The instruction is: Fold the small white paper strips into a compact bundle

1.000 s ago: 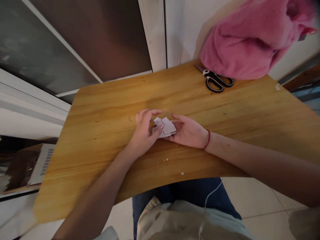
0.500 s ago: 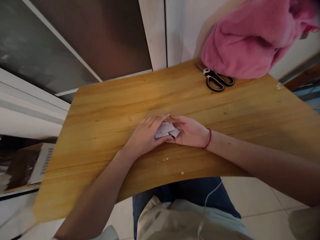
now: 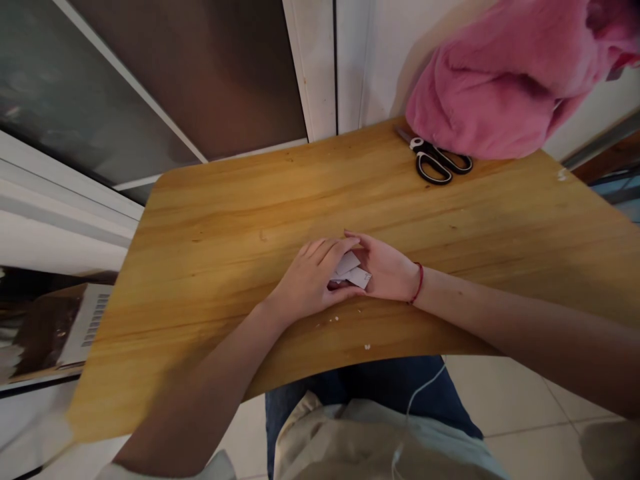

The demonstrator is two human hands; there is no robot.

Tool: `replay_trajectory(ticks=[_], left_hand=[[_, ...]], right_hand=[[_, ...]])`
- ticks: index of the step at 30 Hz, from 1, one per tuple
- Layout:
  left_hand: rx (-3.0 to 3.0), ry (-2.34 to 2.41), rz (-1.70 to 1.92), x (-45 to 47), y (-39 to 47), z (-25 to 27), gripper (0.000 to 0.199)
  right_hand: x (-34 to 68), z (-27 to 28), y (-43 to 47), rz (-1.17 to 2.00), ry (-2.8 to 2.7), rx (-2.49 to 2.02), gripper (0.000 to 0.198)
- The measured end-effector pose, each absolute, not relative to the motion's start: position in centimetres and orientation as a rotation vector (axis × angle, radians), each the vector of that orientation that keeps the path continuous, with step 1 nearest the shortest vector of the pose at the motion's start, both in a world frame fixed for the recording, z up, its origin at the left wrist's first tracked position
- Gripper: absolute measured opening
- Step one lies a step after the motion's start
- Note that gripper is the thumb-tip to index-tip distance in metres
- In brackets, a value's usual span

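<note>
Small white paper slips [image 3: 356,275] lie in a loose pile between my cupped hands; the topmost right one has dark marks too small to read. My left hand [image 3: 315,273] curves over the pile from the left, its thumb along the near side. Beneath and to the right, my right hand [image 3: 387,267], with a red string on the wrist, cups the slips in its palm. The fingers of both hands overlap, so part of the pile and the right fingers are hidden. Both hands are just above or resting on the wooden table [image 3: 225,233]; I cannot tell which.
Black-handled scissors [image 3: 434,167] lie at the table's back edge, beside a pink plush item [image 3: 495,93]. Tiny white scraps [image 3: 367,347] are scattered near the front edge. A cardboard box [image 3: 75,327] stands low on the left. A white cable [image 3: 415,400] hangs over my lap.
My left hand has slid to the right, further over the right palm, and now covers more of the paper slips. The right hand has barely moved.
</note>
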State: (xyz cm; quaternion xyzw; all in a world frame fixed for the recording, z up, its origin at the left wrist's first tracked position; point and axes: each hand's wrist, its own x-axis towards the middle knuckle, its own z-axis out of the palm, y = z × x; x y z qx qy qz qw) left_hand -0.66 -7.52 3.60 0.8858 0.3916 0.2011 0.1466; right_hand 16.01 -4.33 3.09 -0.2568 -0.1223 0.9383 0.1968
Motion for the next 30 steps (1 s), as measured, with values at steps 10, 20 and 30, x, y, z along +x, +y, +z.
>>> replay_trajectory(ticks=[10, 20, 30], left_hand=[[2.709, 1.029, 0.625, -0.57, -7.72, 3.52, 0.017], [2.667, 1.102, 0.658, -0.28, -7.96, 3.39, 0.014], [2.604, 1.247, 0.627, -0.18, -7.72, 3.3, 0.017]], right_hand=[[16.24, 3.55, -4.5, 2.661, -0.324, -0.722, 0.061], [15.96, 3.48, -4.48, 2.646, -0.301, -0.758, 0.054], [15.57, 3.35, -4.55, 2.609, -0.174, -0.741, 0.042]])
